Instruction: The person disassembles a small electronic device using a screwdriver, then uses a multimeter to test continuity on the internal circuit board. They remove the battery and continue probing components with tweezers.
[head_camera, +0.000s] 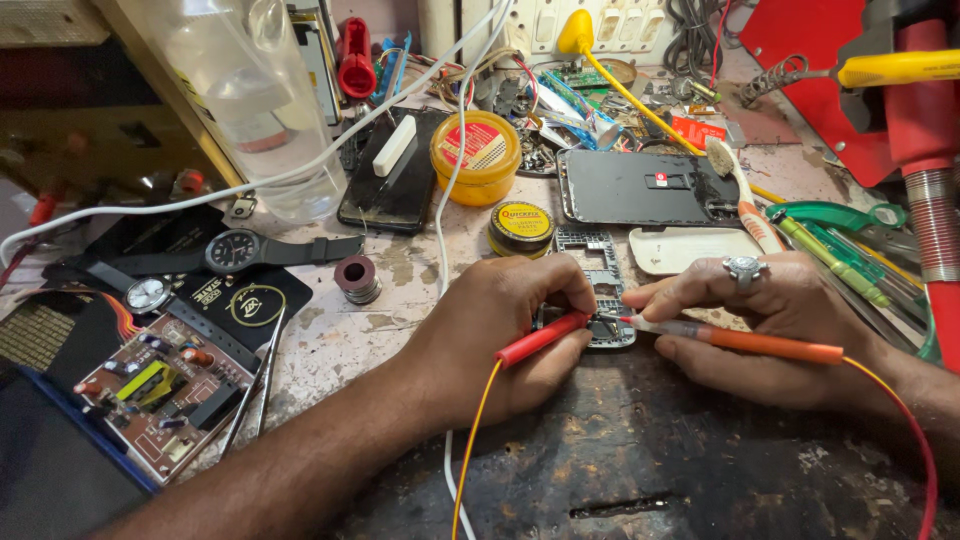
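Observation:
My left hand (510, 325) grips a red test probe (540, 338) with a yellow lead, its tip resting on a small grey phone frame (600, 285) lying on the bench. My right hand (760, 320), with a silver ring on one finger, pinches an orange probe (745, 340) like a pen; its tip meets the same frame from the right. The two tips sit close together at the frame's lower end.
A dismantled phone body (640, 187) and a white cover (690, 248) lie behind the frame. Yellow paste tubs (474, 155), a solder spool (356, 278), watches (235, 250), a circuit board (160, 395), tweezers (262, 375), a toothbrush (740, 195) and a clear bottle (255, 100) crowd the bench.

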